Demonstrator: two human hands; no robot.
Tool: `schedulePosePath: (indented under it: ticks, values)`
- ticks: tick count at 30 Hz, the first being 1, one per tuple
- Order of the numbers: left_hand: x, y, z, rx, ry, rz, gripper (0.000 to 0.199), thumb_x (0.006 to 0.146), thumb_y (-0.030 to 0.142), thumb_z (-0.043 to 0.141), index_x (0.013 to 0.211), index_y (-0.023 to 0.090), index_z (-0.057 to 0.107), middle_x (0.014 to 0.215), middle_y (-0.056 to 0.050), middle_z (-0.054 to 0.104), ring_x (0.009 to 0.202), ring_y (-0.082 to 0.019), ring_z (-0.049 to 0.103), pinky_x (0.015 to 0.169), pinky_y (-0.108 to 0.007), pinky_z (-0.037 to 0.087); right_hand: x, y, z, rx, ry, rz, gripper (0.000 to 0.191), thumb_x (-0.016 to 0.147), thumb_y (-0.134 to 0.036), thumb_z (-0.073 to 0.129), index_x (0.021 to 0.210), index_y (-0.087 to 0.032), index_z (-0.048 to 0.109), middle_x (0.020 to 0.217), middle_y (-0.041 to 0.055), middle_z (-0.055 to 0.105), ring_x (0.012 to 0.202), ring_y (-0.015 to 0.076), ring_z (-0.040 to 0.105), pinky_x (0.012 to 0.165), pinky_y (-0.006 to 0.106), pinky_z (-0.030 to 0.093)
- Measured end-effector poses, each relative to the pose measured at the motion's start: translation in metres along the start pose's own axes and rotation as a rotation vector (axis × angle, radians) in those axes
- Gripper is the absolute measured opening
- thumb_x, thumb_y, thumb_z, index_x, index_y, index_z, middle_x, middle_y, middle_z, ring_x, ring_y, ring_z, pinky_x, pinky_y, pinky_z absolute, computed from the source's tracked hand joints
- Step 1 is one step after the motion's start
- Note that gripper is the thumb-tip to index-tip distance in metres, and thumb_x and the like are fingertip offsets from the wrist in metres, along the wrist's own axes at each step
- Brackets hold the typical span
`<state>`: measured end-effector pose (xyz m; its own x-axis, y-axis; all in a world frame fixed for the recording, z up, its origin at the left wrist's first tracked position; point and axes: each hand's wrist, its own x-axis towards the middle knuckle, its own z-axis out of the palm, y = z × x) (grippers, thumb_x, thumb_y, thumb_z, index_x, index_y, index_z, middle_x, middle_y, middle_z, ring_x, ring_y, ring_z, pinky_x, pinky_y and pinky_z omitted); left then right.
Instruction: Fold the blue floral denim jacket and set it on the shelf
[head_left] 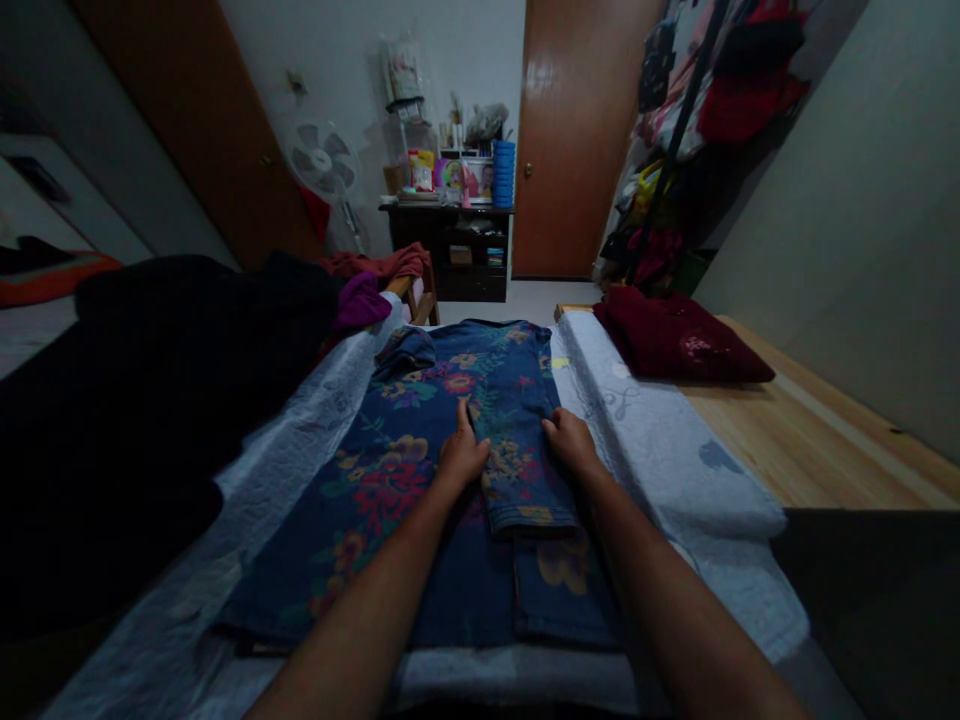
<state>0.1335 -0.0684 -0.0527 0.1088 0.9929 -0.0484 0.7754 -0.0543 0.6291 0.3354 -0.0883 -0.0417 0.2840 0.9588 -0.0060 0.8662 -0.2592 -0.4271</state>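
Observation:
A dark blue floral garment (397, 480), which looks like a denim jacket or shirt, lies spread over the bed. One of its sleeves (517, 400) is folded down along the body, with the cuff toward me. My left hand (463, 455) is closed at the left edge of this sleeve, thumb on top and the index finger extended forward. On the opposite side, my right hand (574, 440) pinches the sleeve's right edge, its fingertips partly hidden by the cloth. Another part of the garment, perhaps the other sleeve (409, 350), lies bunched at the far left.
A pale patterned sheet (637, 440) covers the bed. Dark clothes (150, 400) are heaped on the left beside a purple cloth (364, 300). On a wooden board (810, 430) at right rests a folded maroon garment (682, 335). A black cabinet (450, 235) and fan (322, 160) stand behind.

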Motion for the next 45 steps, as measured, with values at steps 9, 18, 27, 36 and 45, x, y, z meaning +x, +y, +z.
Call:
schedulePosePath:
  ticks: [9, 18, 27, 36, 45]
  values:
    - [-0.063, -0.003, 0.005, -0.205, -0.044, 0.069, 0.036, 0.085, 0.024, 0.057, 0.120, 0.018, 0.061, 0.112, -0.008, 0.070, 0.101, -0.022, 0.066, 0.088, -0.031, 0.048, -0.063, 0.007, -0.006, 0.024, -0.099, 0.013, 0.030, 0.091, -0.042, 0.051, 0.088, -0.017, 0.066, 0.089, 0.0093, 0.070, 0.082, 0.0203, 0.064, 0.064, 0.026, 0.035]
    - [-0.072, -0.001, 0.011, -0.037, 0.043, 0.094, 0.027, 0.087, 0.017, 0.052, 0.110, 0.022, 0.067, 0.104, -0.004, 0.074, 0.094, -0.020, 0.067, 0.083, -0.029, 0.046, -0.072, 0.008, 0.009, -0.074, 0.042, 0.002, 0.018, 0.094, -0.029, 0.048, 0.093, -0.019, 0.063, 0.094, 0.0082, 0.069, 0.089, 0.0202, 0.062, 0.073, 0.027, 0.037]
    - [-0.070, -0.003, 0.015, -0.018, 0.057, 0.071, 0.028, 0.086, 0.015, 0.052, 0.109, 0.024, 0.064, 0.096, -0.004, 0.073, 0.088, -0.020, 0.067, 0.078, -0.028, 0.045, -0.070, 0.016, 0.011, 0.001, 0.070, 0.003, 0.017, 0.093, -0.028, 0.049, 0.091, -0.018, 0.063, 0.091, 0.0076, 0.069, 0.086, 0.0202, 0.063, 0.072, 0.027, 0.037]
    - [-0.081, 0.000, -0.003, -0.102, -0.077, 0.005, 0.061, 0.085, 0.034, 0.057, 0.139, 0.013, 0.041, 0.083, -0.004, 0.067, 0.081, -0.022, 0.065, 0.073, -0.030, 0.047, -0.092, 0.021, -0.011, 0.156, -0.155, 0.057, 0.033, 0.091, -0.047, 0.049, 0.082, -0.018, 0.061, 0.079, 0.0055, 0.067, 0.072, 0.0177, 0.061, 0.059, 0.025, 0.033]
    - [-0.087, 0.000, 0.011, -0.122, -0.032, 0.027, 0.060, 0.082, 0.016, 0.053, 0.141, 0.021, 0.041, 0.102, -0.007, 0.071, 0.087, -0.021, 0.068, 0.075, -0.029, 0.047, -0.097, 0.024, -0.004, -0.066, -0.143, 0.017, 0.025, 0.092, -0.036, 0.048, 0.085, -0.019, 0.066, 0.087, 0.0075, 0.070, 0.081, 0.0183, 0.061, 0.064, 0.027, 0.031]
